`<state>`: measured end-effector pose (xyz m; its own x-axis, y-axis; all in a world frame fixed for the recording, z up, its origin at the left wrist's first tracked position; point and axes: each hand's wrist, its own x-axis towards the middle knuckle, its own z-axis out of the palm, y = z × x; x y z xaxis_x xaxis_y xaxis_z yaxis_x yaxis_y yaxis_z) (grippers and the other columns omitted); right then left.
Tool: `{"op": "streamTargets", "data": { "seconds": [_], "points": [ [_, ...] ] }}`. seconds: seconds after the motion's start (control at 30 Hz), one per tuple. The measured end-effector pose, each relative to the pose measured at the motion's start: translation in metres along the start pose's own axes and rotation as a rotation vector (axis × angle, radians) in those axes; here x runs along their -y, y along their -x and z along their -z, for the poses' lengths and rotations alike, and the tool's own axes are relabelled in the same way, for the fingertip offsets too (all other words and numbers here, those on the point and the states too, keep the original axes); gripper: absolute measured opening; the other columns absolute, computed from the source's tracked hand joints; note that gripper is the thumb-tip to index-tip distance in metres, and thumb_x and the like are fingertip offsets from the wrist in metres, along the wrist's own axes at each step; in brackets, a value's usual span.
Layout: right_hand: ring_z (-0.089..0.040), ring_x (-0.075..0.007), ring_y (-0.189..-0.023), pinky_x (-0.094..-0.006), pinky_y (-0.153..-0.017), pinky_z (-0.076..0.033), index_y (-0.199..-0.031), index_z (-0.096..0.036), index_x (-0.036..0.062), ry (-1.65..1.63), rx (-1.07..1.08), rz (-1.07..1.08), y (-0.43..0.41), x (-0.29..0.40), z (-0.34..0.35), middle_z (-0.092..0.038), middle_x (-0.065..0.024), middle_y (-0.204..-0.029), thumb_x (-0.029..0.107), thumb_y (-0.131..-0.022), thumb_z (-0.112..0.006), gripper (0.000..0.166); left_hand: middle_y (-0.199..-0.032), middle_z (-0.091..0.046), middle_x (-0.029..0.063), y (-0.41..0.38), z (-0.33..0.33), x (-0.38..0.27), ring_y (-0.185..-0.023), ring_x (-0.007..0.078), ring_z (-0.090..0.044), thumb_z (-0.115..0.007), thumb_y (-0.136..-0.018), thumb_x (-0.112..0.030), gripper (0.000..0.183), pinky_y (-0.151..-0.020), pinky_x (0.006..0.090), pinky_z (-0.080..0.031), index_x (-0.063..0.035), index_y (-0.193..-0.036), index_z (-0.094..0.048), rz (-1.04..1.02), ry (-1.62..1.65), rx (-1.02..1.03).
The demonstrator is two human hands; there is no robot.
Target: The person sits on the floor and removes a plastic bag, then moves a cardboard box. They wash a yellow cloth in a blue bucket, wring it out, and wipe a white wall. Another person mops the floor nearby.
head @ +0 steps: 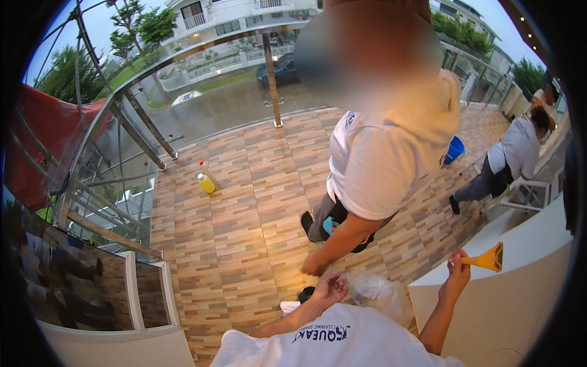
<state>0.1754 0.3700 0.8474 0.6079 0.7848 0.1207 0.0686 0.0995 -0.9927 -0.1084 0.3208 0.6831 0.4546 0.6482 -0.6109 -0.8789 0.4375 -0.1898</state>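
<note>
My right hand (454, 273) grips the handle of a yellow-orange scraper (485, 260), its wide head pointing right, above a white ledge (504, 270). In front of my body, palm up with the fingers loosely curled, my left hand (331, 290) holds nothing. A co-worker's hand (314, 266) hangs just above and left of it in the picture. Close to the right of my left hand is a crumpled clear plastic bag (378, 296). Partly hidden behind my left forearm are a white thing and a dark thing low on the floor.
A co-worker (380, 160) stands directly before me. Two bottles, one with yellow liquid (206, 183), stand on the tiled floor (238, 220). Glass railing (114, 151) edges the balcony. Farther right are a blue bucket (454, 150), a bent-over person (513, 147) and a white frame (527, 195).
</note>
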Motion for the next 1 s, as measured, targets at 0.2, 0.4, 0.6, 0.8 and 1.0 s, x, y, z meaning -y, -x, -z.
{"op": "streamTargets", "data": {
  "seconds": [0.2,0.4,0.6,0.8,1.0],
  "points": [
    [-0.048,-0.0133,-0.086,-0.0270,-0.076,-0.040,-0.102,-0.051,0.0010,0.026,-0.152,-0.065,-0.003,0.002,0.040,-0.051,-0.0058,-0.097,0.020,-0.082,-0.052,0.027,-0.063,-0.054,0.0022,-0.009,0.007,-0.001,-0.055,0.0138,-0.052,-0.047,-0.082,-0.014,0.009,-0.060,0.0303,-0.047,-0.0076,-0.082,-0.054,0.028,-0.031,0.012],
    [-0.046,-0.0137,-0.086,-0.0312,-0.072,-0.040,-0.098,-0.052,0.0022,-0.101,-0.267,-0.120,0.007,-0.005,0.088,-0.051,-0.0066,-0.098,0.023,-0.082,-0.052,0.026,-0.073,-0.058,0.0067,-0.003,0.018,-0.033,-0.065,0.0161,-0.055,-0.048,-0.079,-0.015,0.012,-0.061,0.0314,-0.046,-0.0077,-0.086,-0.054,-0.133,-0.404,-0.111],
    [-0.047,-0.0148,-0.084,-0.0301,-0.070,-0.040,-0.095,-0.052,0.0036,-0.227,-0.349,-0.215,0.014,-0.014,0.127,-0.052,-0.0077,-0.097,0.029,-0.082,-0.052,0.029,-0.083,-0.060,0.0107,0.000,0.080,-0.053,-0.079,0.0264,-0.058,-0.048,-0.076,-0.023,0.025,-0.069,0.0377,-0.044,-0.0113,-0.097,-0.056,-0.617,-2.707,-0.736],
    [-0.051,-0.0142,-0.073,-0.0255,-0.061,-0.044,-0.089,-0.051,0.0039,-0.368,-0.321,-0.308,0.020,-0.015,0.151,-0.053,-0.0066,-0.086,0.028,-0.083,-0.051,0.025,-0.092,-0.059,0.0179,0.012,0.173,-0.091,-0.089,0.0314,-0.055,-0.046,-0.074,-0.019,0.024,-0.078,0.0384,-0.043,-0.0042,-0.086,-0.060,-0.007,-2.668,-0.653],
    [-0.053,-0.0113,-0.069,-0.0215,-0.058,-0.046,-0.087,-0.051,0.0071,-0.286,-0.357,-0.229,0.029,-0.029,0.179,-0.055,-0.0026,-0.076,0.025,-0.084,-0.051,0.018,-0.085,-0.061,0.0156,0.052,0.253,-0.090,-0.082,0.0298,-0.058,-0.053,-0.068,-0.025,0.025,-0.069,0.0377,-0.046,-0.0080,-0.083,-0.063,0.058,-2.394,-0.941]
  ]
}}
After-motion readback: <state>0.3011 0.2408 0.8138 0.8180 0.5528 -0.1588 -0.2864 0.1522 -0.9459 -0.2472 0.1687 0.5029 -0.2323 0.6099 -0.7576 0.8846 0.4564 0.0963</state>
